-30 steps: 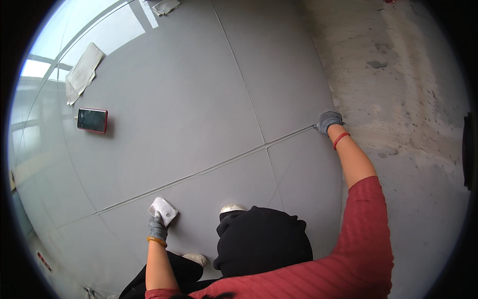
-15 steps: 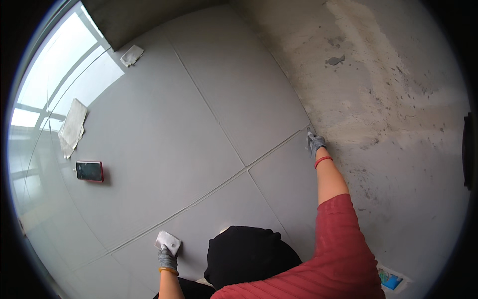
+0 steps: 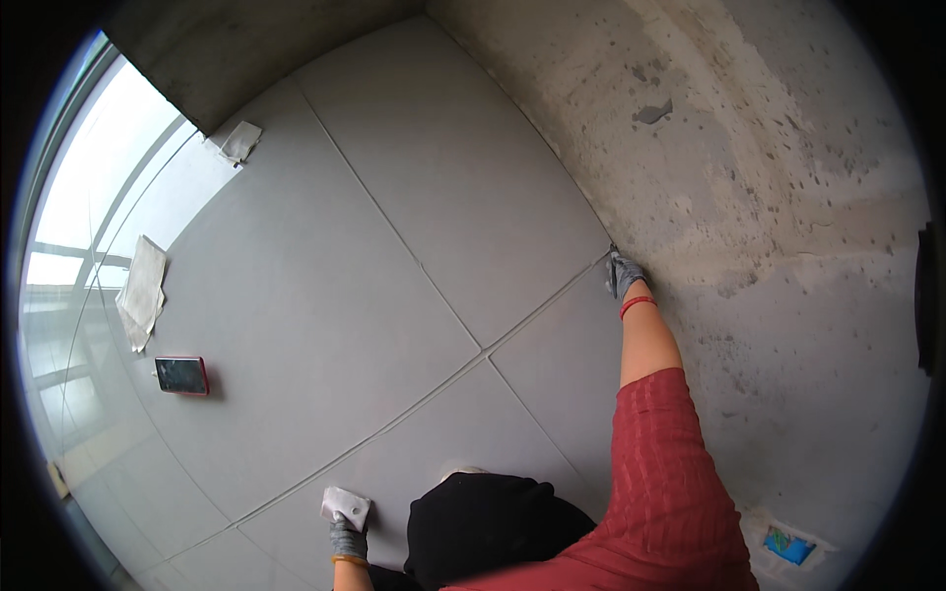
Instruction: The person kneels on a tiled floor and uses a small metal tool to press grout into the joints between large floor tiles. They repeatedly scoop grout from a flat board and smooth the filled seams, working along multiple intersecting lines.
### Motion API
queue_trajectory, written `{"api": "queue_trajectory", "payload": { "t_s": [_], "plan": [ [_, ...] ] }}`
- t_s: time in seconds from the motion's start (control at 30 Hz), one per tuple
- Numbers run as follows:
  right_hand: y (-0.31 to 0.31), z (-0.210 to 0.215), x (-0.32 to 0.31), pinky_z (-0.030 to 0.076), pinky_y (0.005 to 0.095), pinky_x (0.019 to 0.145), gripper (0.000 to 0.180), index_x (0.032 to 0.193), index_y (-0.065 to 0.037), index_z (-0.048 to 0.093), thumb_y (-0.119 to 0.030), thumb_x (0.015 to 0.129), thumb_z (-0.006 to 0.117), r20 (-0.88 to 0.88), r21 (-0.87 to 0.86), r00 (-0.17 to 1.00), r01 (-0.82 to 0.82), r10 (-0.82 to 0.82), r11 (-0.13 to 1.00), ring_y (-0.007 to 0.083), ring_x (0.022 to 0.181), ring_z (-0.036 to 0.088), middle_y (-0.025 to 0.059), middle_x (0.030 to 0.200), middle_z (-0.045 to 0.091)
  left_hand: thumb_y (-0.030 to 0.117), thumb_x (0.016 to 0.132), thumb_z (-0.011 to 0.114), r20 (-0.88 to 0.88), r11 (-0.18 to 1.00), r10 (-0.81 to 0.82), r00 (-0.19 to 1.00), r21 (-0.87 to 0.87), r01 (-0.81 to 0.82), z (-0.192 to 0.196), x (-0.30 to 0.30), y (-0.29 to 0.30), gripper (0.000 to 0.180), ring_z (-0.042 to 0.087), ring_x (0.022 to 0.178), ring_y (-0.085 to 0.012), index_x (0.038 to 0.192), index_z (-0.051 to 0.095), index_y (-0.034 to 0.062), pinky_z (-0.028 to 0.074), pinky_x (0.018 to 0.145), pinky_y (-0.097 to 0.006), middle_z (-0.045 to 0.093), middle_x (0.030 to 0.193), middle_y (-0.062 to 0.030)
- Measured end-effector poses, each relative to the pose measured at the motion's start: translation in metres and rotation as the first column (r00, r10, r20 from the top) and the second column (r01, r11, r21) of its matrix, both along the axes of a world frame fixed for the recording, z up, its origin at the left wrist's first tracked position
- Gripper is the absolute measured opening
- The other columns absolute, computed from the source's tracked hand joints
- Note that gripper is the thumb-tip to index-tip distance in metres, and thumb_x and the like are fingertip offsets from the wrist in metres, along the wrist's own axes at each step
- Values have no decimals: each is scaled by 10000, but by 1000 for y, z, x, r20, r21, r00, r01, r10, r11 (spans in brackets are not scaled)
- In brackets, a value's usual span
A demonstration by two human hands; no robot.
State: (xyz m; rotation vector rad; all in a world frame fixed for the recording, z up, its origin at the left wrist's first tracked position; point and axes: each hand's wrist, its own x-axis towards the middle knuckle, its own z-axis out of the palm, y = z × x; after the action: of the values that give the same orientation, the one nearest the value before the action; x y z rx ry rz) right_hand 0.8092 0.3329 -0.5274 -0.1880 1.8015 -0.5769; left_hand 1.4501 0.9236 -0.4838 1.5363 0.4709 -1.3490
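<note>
My right hand (image 3: 626,275), in a grey glove with a red band at the wrist, reaches to where a tile joint (image 3: 552,293) meets the bare wall. Its fingers are closed around a small, thin dark thing whose kind I cannot make out. At the lower left, my left hand (image 3: 347,538), also grey-gloved with a yellow band, grips a folded white cloth (image 3: 346,504) with a dark spot on it. Large grey floor tiles (image 3: 394,246) lie beneath, crossed by raised-looking joint lines.
A red-edged phone (image 3: 182,375) lies on the tiles at left. Beyond it are white sheets (image 3: 145,291) and a smaller folded sheet (image 3: 240,143) near a dark wall. A stained concrete wall (image 3: 749,177) runs along the right, with a wall box (image 3: 789,546) low down. My black-clothed knee (image 3: 493,527) is in front.
The whole view has shifted a little, so the phone and sheets sit lower. My right hand stays at the wall end of the joint; my left still holds the cloth.
</note>
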Motion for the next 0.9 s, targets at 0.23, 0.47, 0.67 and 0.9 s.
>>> {"api": "queue_trajectory", "payload": {
  "t_s": [0.23,0.47,0.67,0.9],
  "plan": [
    [8,17,-9,395,358,538,194,821,-222,565,-396,906,575,-3,-24,990,141,-141,990,147,464,380,-72,631,502,538,914,474,67,993,-72,995,103,65,4,0,2,639,511,1182,-317,1404,343,149,431,988,-487,505,1332,-87],
    [8,22,4,309,453,991,410,1289,-261,469,-458,968,306,-55,21,991,120,-119,993,125,1216,454,-13,1303,524,526,931,446,105,987,-89,990,143,73,14,-1,-5,604,511,1186,-300,1397,352,154,425,996,-469,511,1327,-83],
    [9,25,3,312,343,427,192,761,-221,533,-352,893,582,5,-54,966,259,-259,964,155,444,339,-49,601,472,544,903,499,156,984,-91,984,169,64,23,-3,-6,613,545,1099,-276,1354,407,140,441,947,-460,550,1256,-75],
    [-6,57,14,254,311,411,256,701,-182,486,-298,929,495,-15,46,982,188,-187,981,147,385,250,-40,517,402,551,890,524,156,990,-90,984,124,71,10,5,5,602,557,1053,-270,1313,450,129,446,902,-444,573,1213,-69]
  ]
}}
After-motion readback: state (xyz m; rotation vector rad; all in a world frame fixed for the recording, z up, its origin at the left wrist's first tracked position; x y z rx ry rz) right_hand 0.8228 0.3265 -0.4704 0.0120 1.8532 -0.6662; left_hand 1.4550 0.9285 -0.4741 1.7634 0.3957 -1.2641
